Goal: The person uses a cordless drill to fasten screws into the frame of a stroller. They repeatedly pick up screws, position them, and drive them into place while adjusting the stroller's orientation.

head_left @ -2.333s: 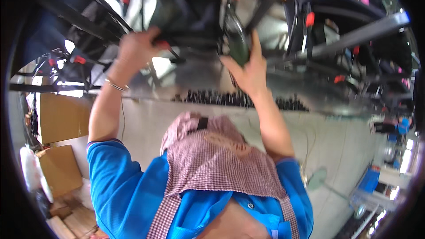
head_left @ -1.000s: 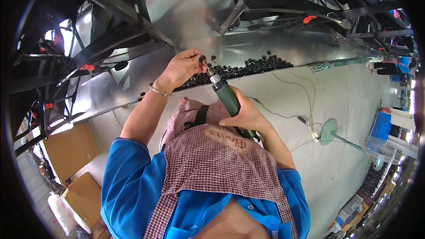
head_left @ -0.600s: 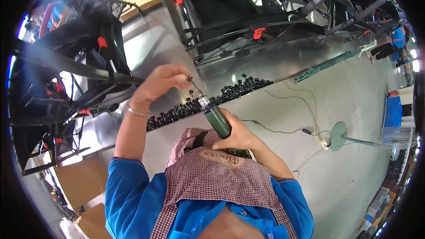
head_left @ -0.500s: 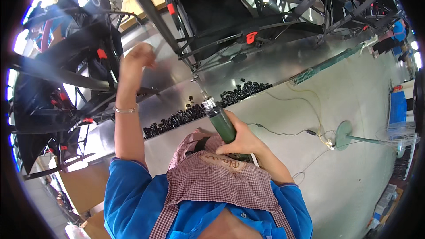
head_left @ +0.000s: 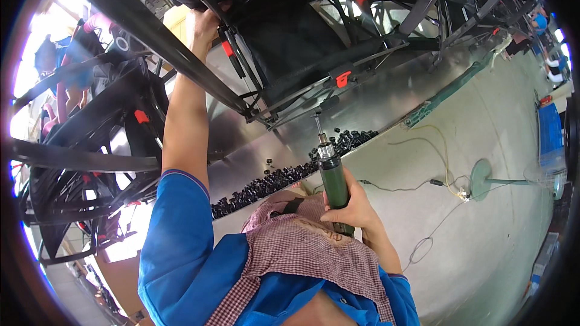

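Observation:
My right hand [head_left: 353, 208] is wrapped round a green electric screwdriver [head_left: 335, 182] with a silver collar and a thin bit pointing away from me. Its bit tip is near the metal bench's far side, just short of the nearest black stroller frame [head_left: 296, 105]. My left arm stretches far forward, passing beneath a thick black tube. At its end my left hand [head_left: 202, 27] grips the upper part of this stroller, beside a red clip [head_left: 227, 48]; its fingertips are partly hidden by black fabric and tubing. A second red part [head_left: 343, 79] sits on the lower rail.
Many small black plastic parts [head_left: 272, 184] lie in a row along the near edge of the metal bench [head_left: 241, 145]. Another folded black frame [head_left: 90, 157] stands at left. On the right, cables [head_left: 411, 190] run across the floor near a green round-based stand [head_left: 481, 179].
My left hand has reached forward from above the bench onto the stroller. The screwdriver in my right hand has moved right and turned more upright in view.

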{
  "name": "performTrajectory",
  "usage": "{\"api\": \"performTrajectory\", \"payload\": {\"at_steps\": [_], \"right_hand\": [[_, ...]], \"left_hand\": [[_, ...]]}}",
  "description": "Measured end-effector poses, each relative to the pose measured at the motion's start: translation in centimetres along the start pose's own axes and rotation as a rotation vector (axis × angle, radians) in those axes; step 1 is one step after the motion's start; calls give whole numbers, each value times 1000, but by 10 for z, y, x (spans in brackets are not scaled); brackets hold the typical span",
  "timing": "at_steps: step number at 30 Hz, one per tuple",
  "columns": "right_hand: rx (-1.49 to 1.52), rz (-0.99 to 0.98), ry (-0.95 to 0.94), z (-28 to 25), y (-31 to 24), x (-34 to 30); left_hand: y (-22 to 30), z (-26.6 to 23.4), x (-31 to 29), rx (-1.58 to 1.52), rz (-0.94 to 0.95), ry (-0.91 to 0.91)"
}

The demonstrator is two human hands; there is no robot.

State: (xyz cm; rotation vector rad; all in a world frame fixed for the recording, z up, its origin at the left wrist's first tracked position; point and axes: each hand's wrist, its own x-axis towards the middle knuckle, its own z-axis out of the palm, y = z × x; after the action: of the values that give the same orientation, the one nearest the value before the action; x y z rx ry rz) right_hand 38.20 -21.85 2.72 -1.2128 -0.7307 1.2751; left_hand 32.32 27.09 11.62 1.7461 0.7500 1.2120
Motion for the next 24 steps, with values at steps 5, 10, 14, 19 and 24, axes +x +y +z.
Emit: {"api": "performTrajectory", "payload": {"at_steps": [5,10,14,19,24], "right_hand": [[-2,15,19,7,-3,13],[-50,-13,0,-1,-10,26],[-130,-109,-89,-6,-37,51],[-44,-93,-235,-7,-84,87],[-34,-62,-310,5,-119,120]], "left_hand": [[-41,-28,12,335,219,-16],[15,-37,-45,467,104,-82],[18,-20,-80,312,191,-31],[3,-4,-90,311,64,53],[-20,-1,-88,-167,17,107]]}}
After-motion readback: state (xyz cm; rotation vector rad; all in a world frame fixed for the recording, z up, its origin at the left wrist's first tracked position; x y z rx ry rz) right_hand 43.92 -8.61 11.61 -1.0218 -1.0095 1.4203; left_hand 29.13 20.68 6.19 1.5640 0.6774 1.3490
